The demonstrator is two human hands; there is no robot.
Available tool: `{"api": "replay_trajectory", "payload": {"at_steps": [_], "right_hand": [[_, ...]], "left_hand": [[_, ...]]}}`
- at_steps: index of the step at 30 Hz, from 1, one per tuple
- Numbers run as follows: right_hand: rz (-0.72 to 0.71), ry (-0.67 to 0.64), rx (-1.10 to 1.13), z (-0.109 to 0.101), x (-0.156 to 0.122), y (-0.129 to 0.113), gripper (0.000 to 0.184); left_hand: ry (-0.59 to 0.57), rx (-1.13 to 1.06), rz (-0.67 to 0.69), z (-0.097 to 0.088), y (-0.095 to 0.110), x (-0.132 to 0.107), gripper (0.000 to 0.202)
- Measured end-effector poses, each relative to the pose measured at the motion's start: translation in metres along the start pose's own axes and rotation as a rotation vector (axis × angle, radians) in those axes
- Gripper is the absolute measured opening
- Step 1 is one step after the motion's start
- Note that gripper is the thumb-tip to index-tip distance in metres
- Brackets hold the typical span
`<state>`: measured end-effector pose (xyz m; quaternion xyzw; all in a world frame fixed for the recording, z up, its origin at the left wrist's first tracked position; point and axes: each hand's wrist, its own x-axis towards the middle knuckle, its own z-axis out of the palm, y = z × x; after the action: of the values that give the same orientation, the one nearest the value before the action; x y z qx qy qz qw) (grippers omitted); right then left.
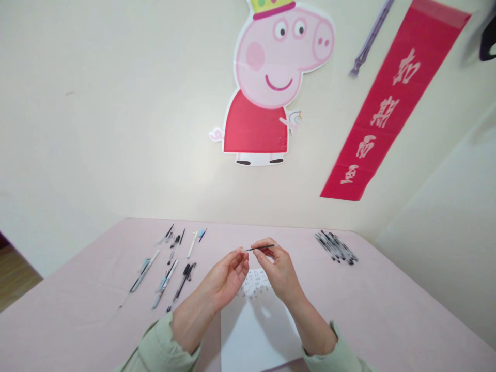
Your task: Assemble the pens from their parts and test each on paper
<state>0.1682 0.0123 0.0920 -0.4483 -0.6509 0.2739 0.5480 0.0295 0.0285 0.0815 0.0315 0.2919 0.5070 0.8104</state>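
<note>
At lower centre I'd hold the slim dark rod [266,247] level — right hand [282,267] pinching it, left hand [228,275] at its tip, grip there unclear.

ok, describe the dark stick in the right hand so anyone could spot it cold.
On the pink table, find the white sheet in front of the person. By its far end, the right hand pinches a thin dark stick, its tip pointing at the left hand. Unlike the pens lying at left and the pile at right, it is held up off the table.
</note>
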Motion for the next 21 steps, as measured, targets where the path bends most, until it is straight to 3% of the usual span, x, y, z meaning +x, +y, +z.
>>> {"api": "replay_trajectory", "payload": {"at_steps": [6, 11, 18, 21], "right_hand": [[0.029, -0.035, -0.046, 0.002, -0.001, 0.002, 0.019], [0.188, -0.05, 0.097, -0.006, 0.005, 0.003, 0.05], [0.168, 0.141, 0.143, -0.022, 0.011, 0.001, 0.018], [0.144, 0.098, 0.132, -0.015, 0.008, 0.005, 0.016]], "left_hand": [[-0.006, 0.004, 0.007, 0.002, -0.001, -0.001, 0.022], [0.046, 0.01, 0.038, 0.002, 0.002, 0.001, 0.021], [0.077, 0.012, 0.05, 0.001, 0.002, 0.002, 0.018], [0.058, 0.029, 0.058, 0.001, -0.001, -0.001, 0.019]]}}
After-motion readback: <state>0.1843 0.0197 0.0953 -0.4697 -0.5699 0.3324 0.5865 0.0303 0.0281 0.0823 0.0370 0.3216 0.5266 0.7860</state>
